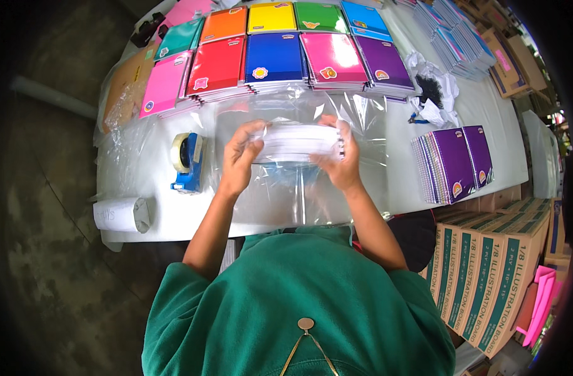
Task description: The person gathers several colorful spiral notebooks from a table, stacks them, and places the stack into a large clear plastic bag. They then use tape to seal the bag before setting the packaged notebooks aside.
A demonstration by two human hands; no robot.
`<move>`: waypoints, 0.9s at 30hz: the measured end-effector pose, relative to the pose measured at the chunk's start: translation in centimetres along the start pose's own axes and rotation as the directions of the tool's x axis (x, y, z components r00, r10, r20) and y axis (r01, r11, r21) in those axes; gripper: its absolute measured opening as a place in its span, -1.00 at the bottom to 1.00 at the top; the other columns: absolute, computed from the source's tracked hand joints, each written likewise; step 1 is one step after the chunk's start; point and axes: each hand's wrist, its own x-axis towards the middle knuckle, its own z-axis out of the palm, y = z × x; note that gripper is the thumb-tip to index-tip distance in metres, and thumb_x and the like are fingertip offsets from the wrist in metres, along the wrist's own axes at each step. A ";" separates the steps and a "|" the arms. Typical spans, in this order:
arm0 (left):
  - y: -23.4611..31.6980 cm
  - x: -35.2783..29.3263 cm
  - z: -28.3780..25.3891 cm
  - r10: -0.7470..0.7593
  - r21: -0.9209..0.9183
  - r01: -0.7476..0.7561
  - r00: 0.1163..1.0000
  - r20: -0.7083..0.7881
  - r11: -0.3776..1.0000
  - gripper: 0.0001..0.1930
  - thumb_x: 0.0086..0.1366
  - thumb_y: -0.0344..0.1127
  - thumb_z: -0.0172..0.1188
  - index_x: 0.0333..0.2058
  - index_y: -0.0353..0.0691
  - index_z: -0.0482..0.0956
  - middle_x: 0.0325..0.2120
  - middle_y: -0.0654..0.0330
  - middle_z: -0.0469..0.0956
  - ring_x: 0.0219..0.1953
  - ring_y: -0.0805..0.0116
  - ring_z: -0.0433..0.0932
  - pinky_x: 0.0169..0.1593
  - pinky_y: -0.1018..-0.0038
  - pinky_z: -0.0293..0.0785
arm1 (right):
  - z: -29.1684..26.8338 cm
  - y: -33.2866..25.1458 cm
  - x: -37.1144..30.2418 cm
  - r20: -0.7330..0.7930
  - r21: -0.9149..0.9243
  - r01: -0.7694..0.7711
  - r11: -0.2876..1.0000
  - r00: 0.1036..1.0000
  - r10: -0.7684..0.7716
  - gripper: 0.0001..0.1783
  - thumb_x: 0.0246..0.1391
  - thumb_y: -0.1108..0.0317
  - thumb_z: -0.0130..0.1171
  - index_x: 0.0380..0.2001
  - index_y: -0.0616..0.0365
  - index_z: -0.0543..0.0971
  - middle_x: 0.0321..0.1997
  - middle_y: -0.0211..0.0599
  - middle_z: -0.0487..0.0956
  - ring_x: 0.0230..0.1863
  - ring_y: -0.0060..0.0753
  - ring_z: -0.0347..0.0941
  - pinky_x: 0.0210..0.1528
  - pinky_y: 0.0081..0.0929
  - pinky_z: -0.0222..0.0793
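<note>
Between my two hands is a stack of notebooks (297, 143), its white page edges turned up and blurred by motion. My left hand (241, 152) grips the left end, thumb in front. At the other end my right hand (343, 156) closes round the stack beside dark binding marks. Beneath them a sheet of clear plastic (268, 200) lies on the white table. Just beyond my hands stand rows of notebook piles, among them a red notebook (217, 64), a blue notebook (275, 57) and a pink notebook (332, 56).
A blue tape dispenser (189, 164) stands left of my hands, with a white roll (121, 215) nearer the table's left corner. Purple notebooks (449, 164) stand at the right, below crumpled white paper (446, 94). Cardboard boxes (487, 269) are stacked beside the table at the lower right.
</note>
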 end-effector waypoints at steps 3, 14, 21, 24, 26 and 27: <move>5.1 1.2 -0.8 -0.035 0.144 0.045 0.997 -0.068 0.989 -0.60 0.37 -0.14 -0.11 -0.09 -0.34 0.52 -0.08 0.12 0.49 0.00 0.30 0.39 0.13 0.45 0.17 | -2.2 -0.6 1.4 0.101 -0.111 0.036 0.993 0.995 -0.025 -0.34 -0.11 0.30 0.33 0.08 0.22 0.34 0.11 -0.18 0.37 0.08 -0.35 0.32 0.08 -0.44 0.25; -0.4 -2.7 -0.7 0.018 0.114 -0.022 0.999 0.040 0.993 0.05 0.11 0.30 0.05 0.28 -0.32 -0.28 0.28 -0.12 -0.10 0.32 0.07 -0.08 0.31 0.23 -0.17 | -2.4 1.8 -1.8 0.063 -0.178 0.102 0.979 0.994 -0.092 0.25 -0.30 0.01 0.44 0.32 0.15 -0.13 0.33 0.02 0.05 0.36 -0.12 -0.08 0.31 -0.28 -0.13; -0.4 -3.9 4.5 0.149 0.353 -0.012 0.920 -0.362 0.936 -0.61 0.27 -0.39 0.03 0.07 -0.32 0.34 0.17 -0.08 0.20 0.25 0.02 0.11 0.24 0.26 0.07 | 2.9 -0.1 1.3 -0.432 -0.174 -0.221 0.960 0.893 0.127 -0.40 -0.16 0.44 0.33 0.01 0.29 0.39 -0.22 -0.25 0.48 -0.16 -0.38 0.40 -0.04 -0.42 0.30; -0.4 -3.6 5.3 0.437 0.807 -0.105 0.877 -0.201 0.581 -0.72 0.19 -0.40 0.11 -0.10 -0.14 0.56 0.04 0.09 0.41 0.12 0.04 0.31 0.19 0.25 0.08 | 2.8 0.5 1.5 -0.444 -0.230 -0.278 0.933 0.883 0.153 -0.38 -0.14 0.42 0.31 0.05 0.28 0.36 -0.23 -0.21 0.49 -0.20 -0.36 0.41 -0.09 -0.44 0.31; 0.5 -3.7 5.9 0.389 0.888 -0.096 0.916 -0.098 0.450 -0.70 0.17 -0.36 0.13 -0.08 -0.11 0.55 0.03 0.16 0.44 0.12 0.04 0.31 0.23 0.21 -0.04 | 2.8 0.4 1.6 -0.427 -0.224 -0.283 0.933 0.889 0.167 -0.38 -0.10 0.40 0.27 0.08 0.27 0.34 -0.16 -0.18 0.46 -0.14 -0.29 0.38 -0.04 -0.36 0.26; 0.7 -3.4 6.3 0.350 0.882 -0.121 0.935 -0.052 0.456 -0.67 0.17 -0.29 0.13 -0.06 -0.12 0.53 0.05 0.22 0.42 0.17 0.10 0.27 0.28 0.15 -0.25 | 2.8 0.1 1.5 -0.418 -0.222 -0.285 0.933 0.892 0.173 -0.38 -0.08 0.39 0.25 0.10 0.26 0.33 -0.13 -0.17 0.45 -0.11 -0.25 0.37 -0.01 -0.32 0.24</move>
